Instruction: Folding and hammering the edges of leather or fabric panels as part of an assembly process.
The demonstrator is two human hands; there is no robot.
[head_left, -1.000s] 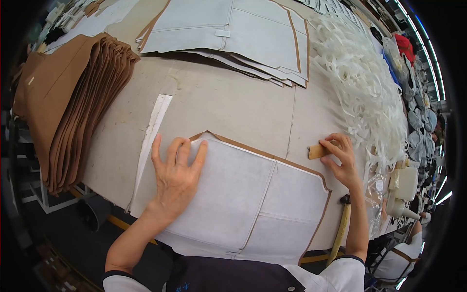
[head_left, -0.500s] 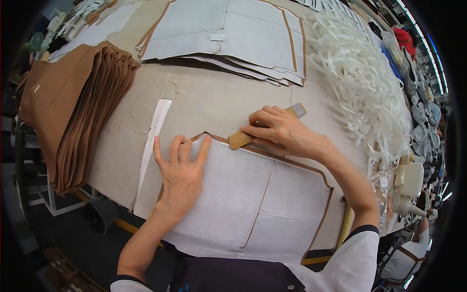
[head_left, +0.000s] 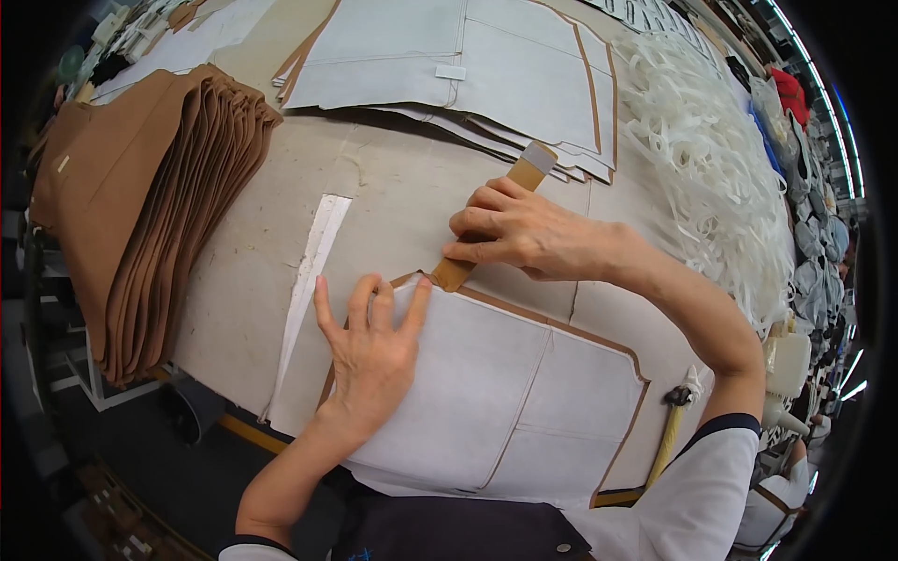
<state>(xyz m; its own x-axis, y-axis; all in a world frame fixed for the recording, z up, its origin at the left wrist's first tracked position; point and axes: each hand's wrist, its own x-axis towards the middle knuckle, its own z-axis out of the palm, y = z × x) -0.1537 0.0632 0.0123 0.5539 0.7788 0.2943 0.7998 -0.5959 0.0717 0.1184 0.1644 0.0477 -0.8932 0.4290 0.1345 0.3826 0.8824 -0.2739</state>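
A white-faced garment panel [head_left: 458,393] with a narrow brown border [head_left: 571,329] lies at the table's near edge, in front of my body. My left hand [head_left: 374,360] rests on its left part with fingers spread, the index fingertip pressing near the top left corner. In my right hand [head_left: 538,234] is a flat tan stick [head_left: 531,168] with a grey far end. The stick slants, and its lower tip touches the brown border close beside my left index finger. My right fingers hide the stick's middle.
Folded brown fabric pieces [head_left: 131,196] are piled at the left. More white panels [head_left: 393,56] lie stacked at the far side. A heap of white strips [head_left: 702,168] covers the right. A narrow white strip [head_left: 309,280] lies left of my left hand. A yellow rod [head_left: 666,439] is near my right elbow.
My right hand has brought the stick leftward along the border, nearer my left index finger, and turned it steeper. My left hand keeps its place on the panel. The whole view has shifted slightly.
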